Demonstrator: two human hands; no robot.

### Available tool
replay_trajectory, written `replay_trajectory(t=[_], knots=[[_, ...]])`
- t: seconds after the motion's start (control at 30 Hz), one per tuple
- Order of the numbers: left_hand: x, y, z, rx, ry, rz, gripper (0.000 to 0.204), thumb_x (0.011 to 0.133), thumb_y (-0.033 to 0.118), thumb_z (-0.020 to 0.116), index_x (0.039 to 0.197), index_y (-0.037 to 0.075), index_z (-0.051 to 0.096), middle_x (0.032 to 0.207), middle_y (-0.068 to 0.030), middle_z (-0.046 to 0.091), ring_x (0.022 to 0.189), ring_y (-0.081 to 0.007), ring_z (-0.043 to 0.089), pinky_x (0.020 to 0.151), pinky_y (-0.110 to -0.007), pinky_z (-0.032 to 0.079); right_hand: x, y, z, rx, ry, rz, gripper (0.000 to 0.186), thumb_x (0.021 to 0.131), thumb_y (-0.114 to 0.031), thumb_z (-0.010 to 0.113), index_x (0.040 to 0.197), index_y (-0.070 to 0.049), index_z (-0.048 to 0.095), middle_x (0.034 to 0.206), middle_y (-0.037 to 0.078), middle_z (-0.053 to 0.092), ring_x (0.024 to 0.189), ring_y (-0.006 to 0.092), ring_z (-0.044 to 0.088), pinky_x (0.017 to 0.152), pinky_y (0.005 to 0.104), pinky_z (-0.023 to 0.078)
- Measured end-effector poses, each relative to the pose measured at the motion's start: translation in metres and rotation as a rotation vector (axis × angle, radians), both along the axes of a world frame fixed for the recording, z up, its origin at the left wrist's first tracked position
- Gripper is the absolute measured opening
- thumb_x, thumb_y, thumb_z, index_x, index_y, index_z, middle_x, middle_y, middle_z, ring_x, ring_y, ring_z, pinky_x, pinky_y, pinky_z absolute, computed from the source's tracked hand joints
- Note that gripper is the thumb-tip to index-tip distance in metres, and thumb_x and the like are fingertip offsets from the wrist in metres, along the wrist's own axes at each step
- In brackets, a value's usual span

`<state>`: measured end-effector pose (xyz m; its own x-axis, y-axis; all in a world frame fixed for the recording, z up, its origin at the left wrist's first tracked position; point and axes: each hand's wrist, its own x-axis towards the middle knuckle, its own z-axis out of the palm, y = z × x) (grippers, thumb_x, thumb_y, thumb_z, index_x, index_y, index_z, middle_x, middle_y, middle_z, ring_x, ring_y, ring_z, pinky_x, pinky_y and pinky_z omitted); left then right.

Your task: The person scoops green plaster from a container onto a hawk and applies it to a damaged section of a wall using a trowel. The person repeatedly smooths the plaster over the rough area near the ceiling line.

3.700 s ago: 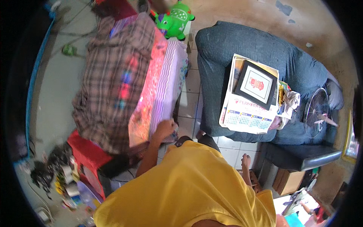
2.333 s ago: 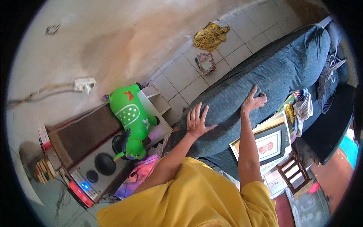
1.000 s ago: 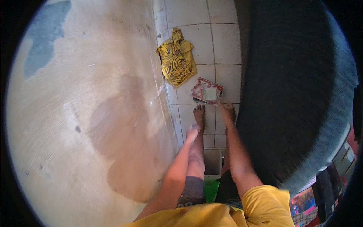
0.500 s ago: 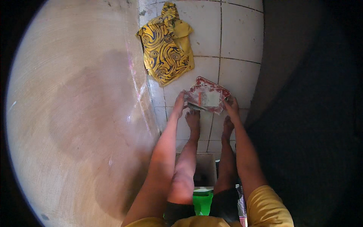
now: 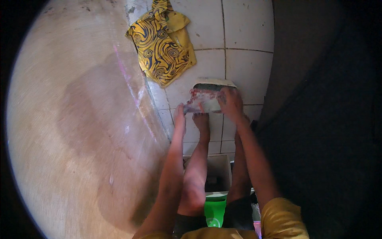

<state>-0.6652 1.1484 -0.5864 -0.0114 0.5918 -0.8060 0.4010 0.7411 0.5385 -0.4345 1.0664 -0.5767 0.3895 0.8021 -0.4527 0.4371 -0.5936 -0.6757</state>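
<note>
Pale tiled floor (image 5: 248, 71) runs as a narrow strip between a stained wall (image 5: 51, 91) on the left and a large dark mass (image 5: 318, 119) on the right, too dark for me to read much detail. On my feed the worn, flat red-and-white object (image 5: 206, 102) is just beyond the left foot (image 5: 201, 123), held between both hands. Left hand (image 5: 180, 115): fingers closed on its left edge. Right hand (image 5: 232, 104): fingers bent over its right side, gripping it there; a bit blurred, exact finger placement unclear. Just behind its far edge I see a dark panel (image 5: 211, 86) with a pale rim (image 5: 217, 81); can't tell if that's a container's opening or a flat cover. Container check: one pale open box (image 5: 228, 171) between the lower legs, shadowed inside, something low and dark toward its bottom that I can't identify. Green object (image 5: 215, 207) with a pale mark sits nearer the body, between the knees; can't confirm whether it's a container. Yellow cloth (image 5: 159, 51) with dark swirls lies crumpled on the tiles by the wall, beyond the hands and touching neither. Yellow sleeve (image 5: 284, 215) shows at lower right.
</note>
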Motion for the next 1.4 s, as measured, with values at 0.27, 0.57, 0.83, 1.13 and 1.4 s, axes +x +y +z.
replay_trajectory(t=[0.27, 0.57, 0.83, 1.13, 1.4], knots=[[-0.067, -0.032, 0.044, -0.07, 0.211, -0.649, 0.037, 0.089, 0.03, 0.049, 0.103, -0.002, 0.059, 0.093, -0.0187, 0.062, 0.095, -0.0291, 0.058, 0.084, -0.035, 0.043, -0.072, -0.094, 0.017, 0.019, 0.226, 0.003, 0.045, 0.079, -0.011, 0.061, 0.121, -0.011, 0.047, 0.102, 0.017, 0.057, 0.093, 0.0359, 0.053, 0.082, 0.0446, 0.04], [0.073, 0.033, 0.01, 0.574, 0.378, -0.796, 0.104, 0.055, 0.036, 0.084, 0.137, 0.008, 0.026, 0.131, -0.0216, 0.038, 0.122, -0.036, 0.038, 0.096, -0.046, 0.034, -0.096, -0.11, -0.017, 0.005, 0.1, 0.159, 0.043, 0.081, -0.014, 0.059, 0.122, -0.015, 0.048, 0.107, 0.014, 0.056, 0.097, 0.0348, 0.051, 0.084, 0.0461, 0.038], [0.092, 0.003, -0.014, 0.711, 0.628, -0.816, 0.127, 0.044, 0.034, 0.088, 0.143, 0.013, 0.012, 0.142, -0.0215, 0.022, 0.131, -0.0389, 0.021, 0.103, -0.055, 0.02, -0.106, -0.12, -0.026, -0.042, 0.173, 0.101, 0.042, 0.08, -0.012, 0.056, 0.121, -0.016, 0.05, 0.102, 0.015, 0.056, 0.098, 0.0342, 0.052, 0.085, 0.046, 0.036], [0.103, -0.005, -0.018, 0.717, 0.657, -0.887, 0.125, 0.045, 0.026, 0.088, 0.143, 0.011, 0.013, 0.141, -0.0196, 0.025, 0.132, -0.0338, 0.024, 0.104, -0.054, 0.023, -0.105, -0.121, -0.021, -0.038, 0.191, 0.042, 0.043, 0.078, -0.01, 0.058, 0.12, -0.018, 0.05, 0.101, 0.013, 0.057, 0.098, 0.0332, 0.052, 0.087, 0.046, 0.037], [0.068, 0.052, 0.0, 0.51, 0.162, -0.784, 0.094, 0.052, 0.027, 0.087, 0.126, 0.003, 0.034, 0.113, -0.0178, 0.053, 0.1, -0.0294, 0.055, 0.085, -0.039, 0.046, -0.1, -0.131, -0.005, -0.084, 0.21, -0.043, 0.044, 0.077, -0.014, 0.06, 0.12, -0.016, 0.05, 0.105, 0.013, 0.058, 0.099, 0.0319, 0.054, 0.087, 0.0443, 0.04]])
